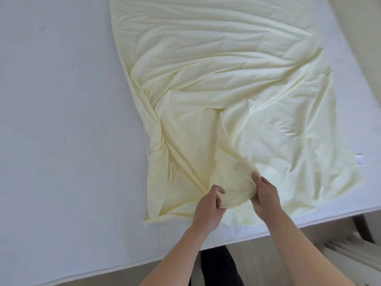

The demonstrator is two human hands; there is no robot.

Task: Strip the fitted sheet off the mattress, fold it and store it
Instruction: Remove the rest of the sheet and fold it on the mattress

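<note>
Fitted sheet (226,89), pale yellow, already off the corners and lying loose and rumpled on the bare white mattress (61,100), spread over the mattress's right half and running up to its far end. Step in hand looks like the fold: sheet seems doubled lengthwise, near end bunched. Both hands work a gathered pouch of cloth at the mattress's near edge. Right hand (266,198) pinches that bunch, fingers curled into the fabric. Left hand (209,205) sits just beside it, fingers bent and touching the cloth; whether it has a true grip, cannot tell. Next move likely calls for finding the elastic corner pocket and tucking or squaring it, then smoothing the twisted ridge along the sheet's left side before folding again. White tag (359,160) shows at the sheet's right border. Dark post (363,228) and pale slatted object (350,259) stand off the mattress's near right corner, clear of the work.
</note>
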